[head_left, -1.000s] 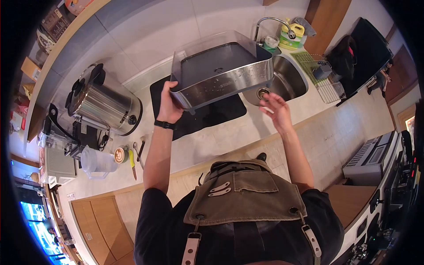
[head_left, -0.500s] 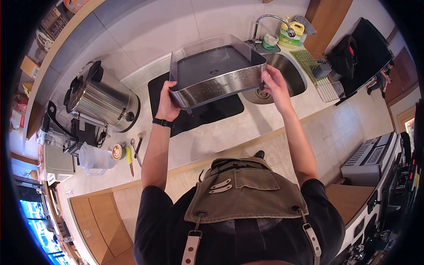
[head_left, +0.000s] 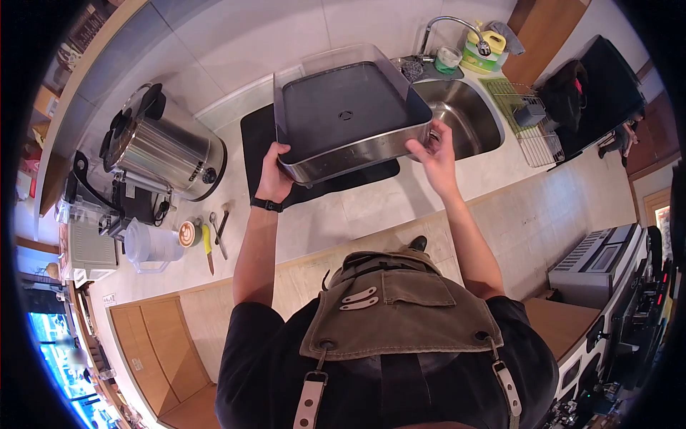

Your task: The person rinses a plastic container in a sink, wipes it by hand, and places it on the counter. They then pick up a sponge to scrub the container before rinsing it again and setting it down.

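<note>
A wide, shallow steel-fronted tray [head_left: 357, 152] with a dark flat inside and clear raised walls is held up over the counter. My left hand [head_left: 275, 175] grips its near left corner, thumb on the rim and fingers hidden beneath. At the right end, my right hand [head_left: 437, 154] is closed around the near corner, thumb in front. Water drops dot the steel front. Below the tray, partly covered by it, lies a black mat [head_left: 259, 146]. The sink [head_left: 475, 121] is just beyond my right hand.
A steel urn [head_left: 168, 150] stands left, near a clear pitcher [head_left: 150, 247], a latte cup [head_left: 189, 234], a yellow-handled knife [head_left: 207, 247] and spoons. Around the sink are a faucet [head_left: 457, 23], a yellow jug [head_left: 484, 51] and a wire rack [head_left: 525, 121]. A person's arm shows far right.
The tray has tipped so more of its dark inside faces me and less of its front shows. My right hand has shifted slightly down with its corner. The view has moved a little.
</note>
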The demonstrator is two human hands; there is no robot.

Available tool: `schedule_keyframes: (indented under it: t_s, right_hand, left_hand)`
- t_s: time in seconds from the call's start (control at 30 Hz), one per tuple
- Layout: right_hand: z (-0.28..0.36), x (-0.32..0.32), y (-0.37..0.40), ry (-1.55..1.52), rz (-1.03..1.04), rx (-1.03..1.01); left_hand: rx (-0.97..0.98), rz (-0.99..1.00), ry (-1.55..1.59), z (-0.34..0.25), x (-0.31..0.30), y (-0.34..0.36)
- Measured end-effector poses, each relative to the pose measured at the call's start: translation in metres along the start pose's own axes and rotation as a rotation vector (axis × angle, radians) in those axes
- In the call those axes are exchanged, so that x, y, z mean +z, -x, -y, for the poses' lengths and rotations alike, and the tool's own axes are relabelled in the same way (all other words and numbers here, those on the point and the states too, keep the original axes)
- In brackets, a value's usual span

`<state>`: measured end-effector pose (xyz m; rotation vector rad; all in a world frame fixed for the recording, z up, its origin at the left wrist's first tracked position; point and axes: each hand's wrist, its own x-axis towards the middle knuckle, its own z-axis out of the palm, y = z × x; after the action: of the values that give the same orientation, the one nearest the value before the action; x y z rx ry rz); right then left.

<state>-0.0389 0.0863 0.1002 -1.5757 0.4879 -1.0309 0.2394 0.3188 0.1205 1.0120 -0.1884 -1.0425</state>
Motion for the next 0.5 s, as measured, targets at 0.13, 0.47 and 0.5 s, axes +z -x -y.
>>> schedule_keyframes:
  t_s: [0.13,0.47,0.5]
  right_hand:
    - [-0.005,-0.021,0.004,-0.392,-0.010,0.437]
    - [-0.063,-0.014,0.019,-0.305,0.038,0.515]
    - [-0.067,-0.015,0.020,-0.304,0.038,0.515]
  left_hand:
    - [0.070,0.058,0.003,0.020,-0.008,0.004]
    - [0.119,0.071,-0.067,0.072,-0.041,-0.019]
    - [0.111,0.063,-0.064,0.075,-0.043,-0.020]
